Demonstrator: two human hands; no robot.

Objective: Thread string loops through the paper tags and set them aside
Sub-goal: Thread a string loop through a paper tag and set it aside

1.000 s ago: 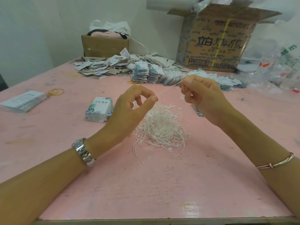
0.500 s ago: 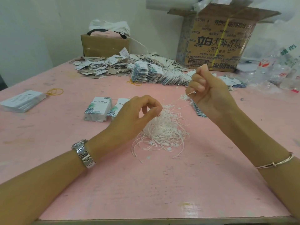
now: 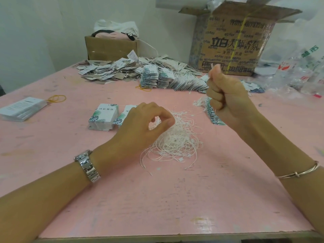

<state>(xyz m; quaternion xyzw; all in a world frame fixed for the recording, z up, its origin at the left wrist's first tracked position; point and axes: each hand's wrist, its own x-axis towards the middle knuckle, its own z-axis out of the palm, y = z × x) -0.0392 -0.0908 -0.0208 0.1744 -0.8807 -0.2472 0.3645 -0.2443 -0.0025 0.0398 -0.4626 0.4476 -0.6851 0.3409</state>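
Observation:
A tangled heap of white string loops (image 3: pixel 177 139) lies in the middle of the pink table (image 3: pixel 157 199). My left hand (image 3: pixel 140 123) hovers at the heap's left edge, thumb and forefinger curled toward each other; whether they pinch a string I cannot tell. My right hand (image 3: pixel 226 95) is raised in a fist to the right, gripping a string whose end pokes out above the thumb, and a bunch of threaded tags (image 3: pixel 209 112) hangs below it. Two small stacks of leaf-printed paper tags (image 3: pixel 103 118) sit left of my left hand.
Finished tags with strings (image 3: pixel 175 79) lie in fanned rows and a loose pile (image 3: pixel 108 71) at the back. A big cardboard box (image 3: pixel 233 44) and a smaller one (image 3: pixel 110 46) stand behind. White cards (image 3: pixel 22 108) and a yellow rubber band (image 3: pixel 57 98) lie far left; plastic bags (image 3: pixel 298 71) far right.
My right hand has risen and closed into a fist, drawing the string up. My left hand has dropped lower to the string heap.

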